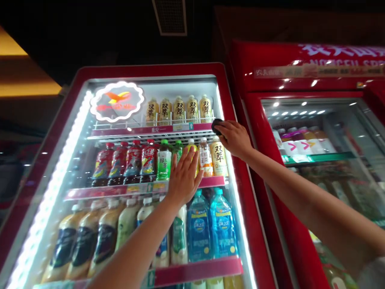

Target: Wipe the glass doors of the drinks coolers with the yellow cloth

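In front of me stands a red-framed drinks fridge (150, 69) with a lit glass front. My left hand (185, 178) is raised flat with the fingers stretched out, at the glass before the middle shelf; it holds nothing. My right hand (236, 138) is closed on a small black rounded object (216, 127) near the right edge of the glass, level with the upper shelf. What kind of object it is, I cannot make out. Behind the hands are yellow-labelled bottles (192, 108), dark red bottles (132, 160) and blue bottles (224, 224).
A second red fridge (249, 80) with a glass door stands close on the right, with bottles (300, 140) inside. A round white light sign (117, 101) shows at the fridge's upper left. Overhead is a ceiling vent (171, 18).
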Motion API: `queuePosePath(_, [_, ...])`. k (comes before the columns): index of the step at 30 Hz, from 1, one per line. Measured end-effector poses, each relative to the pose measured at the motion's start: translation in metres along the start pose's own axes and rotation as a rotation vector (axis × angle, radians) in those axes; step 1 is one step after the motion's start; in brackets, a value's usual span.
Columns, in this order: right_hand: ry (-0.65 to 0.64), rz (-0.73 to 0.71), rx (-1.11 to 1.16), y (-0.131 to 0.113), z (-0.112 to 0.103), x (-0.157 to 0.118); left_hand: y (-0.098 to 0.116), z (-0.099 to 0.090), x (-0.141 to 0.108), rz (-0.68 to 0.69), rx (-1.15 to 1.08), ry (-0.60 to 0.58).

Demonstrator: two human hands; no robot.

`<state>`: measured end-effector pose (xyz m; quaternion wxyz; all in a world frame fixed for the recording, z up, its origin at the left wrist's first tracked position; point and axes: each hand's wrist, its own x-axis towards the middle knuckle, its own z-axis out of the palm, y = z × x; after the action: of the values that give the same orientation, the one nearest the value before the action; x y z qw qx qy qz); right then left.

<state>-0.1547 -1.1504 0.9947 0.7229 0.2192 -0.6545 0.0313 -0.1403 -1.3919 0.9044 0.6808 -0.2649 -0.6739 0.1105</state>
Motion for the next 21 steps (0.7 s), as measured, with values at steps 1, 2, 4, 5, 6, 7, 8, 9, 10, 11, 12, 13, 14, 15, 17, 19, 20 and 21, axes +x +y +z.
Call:
queuePosePath(1, [0.024, 0.091, -0.018, -0.002, 0.001, 0.009, -0.006, -0.001, -0.003, 0.008, -0.015, 0.006])
queuePosePath(2, [0.042, 0.164, -0.032, -0.007, 0.003, 0.019, -0.011, -0.002, -0.005, 0.017, -0.029, 0.009])
queuePosePath(4, [0.033, 0.197, -0.038, -0.025, 0.007, 0.029, -0.018, -0.003, -0.010, 0.033, -0.054, 0.008])
queuePosePath(5, [0.005, 0.149, -0.031, -0.035, 0.009, 0.028, -0.021, -0.004, -0.011, 0.038, -0.065, 0.009])
queuePosePath(6, [-0.030, 0.075, -0.021, -0.044, 0.009, 0.022, -0.022, -0.004, -0.012, 0.040, -0.075, 0.010])
queuePosePath(7, [-0.065, -0.007, -0.014, -0.052, 0.009, 0.013, -0.024, -0.004, -0.012, 0.041, -0.083, 0.012])
queuePosePath(8, [-0.094, -0.082, -0.015, -0.056, 0.008, 0.002, -0.025, -0.004, -0.012, 0.043, -0.089, 0.014])
queuePosePath(9, [-0.107, -0.129, -0.027, -0.056, 0.006, -0.009, -0.026, -0.004, -0.012, 0.046, -0.091, 0.017])
queuePosePath(10, [-0.103, -0.145, -0.050, -0.051, 0.003, -0.017, -0.026, -0.003, -0.011, 0.049, -0.087, 0.020])
queuePosePath(11, [-0.082, -0.125, -0.078, -0.043, 0.001, -0.021, -0.026, -0.003, -0.011, 0.050, -0.080, 0.023])
queuePosePath(12, [-0.048, -0.077, -0.108, -0.033, -0.001, -0.020, -0.026, -0.003, -0.011, 0.049, -0.071, 0.025])
queuePosePath(13, [-0.011, -0.009, -0.130, -0.023, -0.002, -0.014, -0.026, -0.003, -0.011, 0.046, -0.061, 0.028])
queuePosePath(14, [0.023, 0.071, -0.141, -0.013, -0.001, -0.004, -0.027, -0.002, -0.011, 0.043, -0.052, 0.030])
queuePosePath(15, [0.048, 0.153, -0.141, -0.005, 0.000, 0.008, -0.027, -0.002, -0.012, 0.043, -0.045, 0.031])
queuePosePath(17, [0.070, 0.265, -0.124, -0.001, 0.004, 0.031, -0.027, -0.002, -0.013, 0.051, -0.033, 0.033])
queuePosePath(19, [0.061, 0.248, -0.096, -0.009, 0.007, 0.038, -0.028, -0.001, -0.013, 0.058, -0.015, 0.042])
queuePosePath(20, [0.044, 0.188, -0.081, -0.015, 0.008, 0.035, -0.027, -0.001, -0.013, 0.058, -0.004, 0.049])
queuePosePath(21, [0.020, 0.106, -0.066, -0.020, 0.008, 0.028, -0.027, -0.001, -0.013, 0.057, 0.007, 0.056])
